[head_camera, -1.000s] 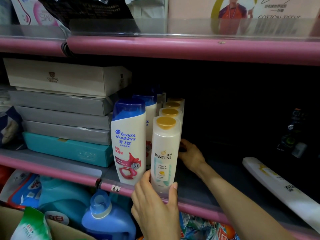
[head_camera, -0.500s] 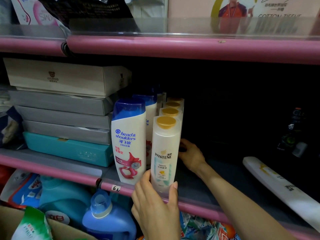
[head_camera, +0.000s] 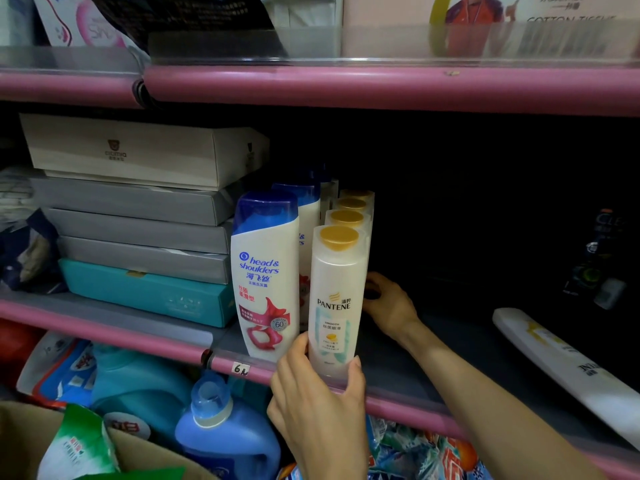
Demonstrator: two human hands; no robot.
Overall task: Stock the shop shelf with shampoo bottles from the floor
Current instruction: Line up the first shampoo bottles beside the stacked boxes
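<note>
Left hand [head_camera: 320,407] gripping the base of the front shampoo bottle [head_camera: 336,303] at the shelf [head_camera: 398,368] edge, right hand [head_camera: 389,304] at its three o'clock, seemingly curled on bottles behind

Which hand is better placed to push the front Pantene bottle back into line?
The left hand, probably: it grips the base of the front Pantene bottle at the shelf edge. The right hand only rests beside the row behind.

Both my hands are bare — no gloves, rings or watch that I can see. My left hand [head_camera: 320,407] has short, plain nails. My right hand [head_camera: 389,304] and its forearm show no sleeve — uncovered to the frame's edge.
</note>
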